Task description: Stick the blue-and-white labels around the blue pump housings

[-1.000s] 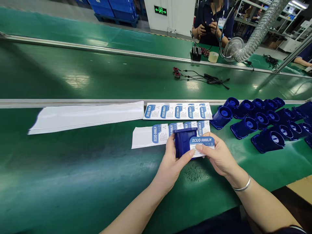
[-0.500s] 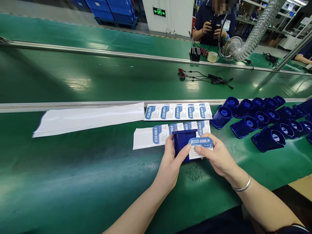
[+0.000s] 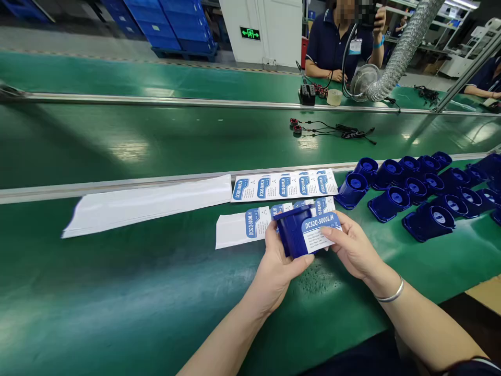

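Note:
A dark blue plastic housing is held tilted above the green bench, with my left hand wrapped round its left and lower side. Over its right face lies a white and blue label printed DC52Q-5000L/H. My right hand is closed at the label's right end, thumb on the printed face and fingers behind. How much of the label is stuck down I cannot tell. Just behind the hands is a label strip, partly hidden by the housing. Further back lies another sheet of labels.
Several dark blue housings stand in rows at the right. A long white backing sheet lies at the left. Beyond the metal rail are black cables with small red-black parts. Across the bench sits a co-worker near a flexible duct.
The housing has tilted in my left hand, and its left thumb has slid off the label to the lower edge. The label now slants with the housing. The co-worker has raised one hand.

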Demonstrator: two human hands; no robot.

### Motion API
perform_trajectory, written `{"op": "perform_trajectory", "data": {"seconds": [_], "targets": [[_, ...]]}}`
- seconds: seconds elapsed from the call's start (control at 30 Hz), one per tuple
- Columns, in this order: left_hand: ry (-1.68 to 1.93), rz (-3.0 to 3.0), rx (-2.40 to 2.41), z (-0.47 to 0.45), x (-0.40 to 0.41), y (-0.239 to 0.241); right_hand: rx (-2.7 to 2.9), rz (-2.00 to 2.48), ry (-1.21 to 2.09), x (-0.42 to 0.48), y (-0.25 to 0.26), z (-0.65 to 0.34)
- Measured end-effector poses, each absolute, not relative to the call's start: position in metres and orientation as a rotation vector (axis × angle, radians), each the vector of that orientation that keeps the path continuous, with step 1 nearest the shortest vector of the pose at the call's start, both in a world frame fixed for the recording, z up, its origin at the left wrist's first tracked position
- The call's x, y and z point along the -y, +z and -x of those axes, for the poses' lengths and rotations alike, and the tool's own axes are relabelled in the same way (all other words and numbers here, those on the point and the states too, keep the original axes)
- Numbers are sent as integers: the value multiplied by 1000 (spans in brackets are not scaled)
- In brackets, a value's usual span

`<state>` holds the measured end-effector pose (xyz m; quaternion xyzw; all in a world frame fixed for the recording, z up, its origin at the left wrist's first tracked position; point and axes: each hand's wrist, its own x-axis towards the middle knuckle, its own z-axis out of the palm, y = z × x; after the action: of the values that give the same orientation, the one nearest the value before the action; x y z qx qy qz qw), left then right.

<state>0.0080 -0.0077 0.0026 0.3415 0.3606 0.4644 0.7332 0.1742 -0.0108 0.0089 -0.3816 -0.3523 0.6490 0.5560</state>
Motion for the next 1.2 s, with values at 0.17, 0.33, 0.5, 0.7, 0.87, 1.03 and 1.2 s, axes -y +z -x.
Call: {"op": "perform_trajectory", "data": {"seconds": [0.17,0.33,0.5,0.7,0.87,1.03,1.2], "targets": [[1105,-683,-789,-10,8,6,988,867,1458,13,7,-173],[1110,-649,-839,-8,5,2,1134,987,1263,14,6,-178],[1101,-638,-813,-6,5,3,1326,1124,1033,17,10,-181],[1067,-648,-797,-6,6,1,1480,1153,742,19,11,-176],[1030,-609,-772,-3,4,-3,1581,1087,567,18,12,-174],[996,-549,-754,1,5,-3,1641,1058,497,16,10,-173],[985,-551,-728,3,8,-1,1679,1046,472,16,7,-169]]}}
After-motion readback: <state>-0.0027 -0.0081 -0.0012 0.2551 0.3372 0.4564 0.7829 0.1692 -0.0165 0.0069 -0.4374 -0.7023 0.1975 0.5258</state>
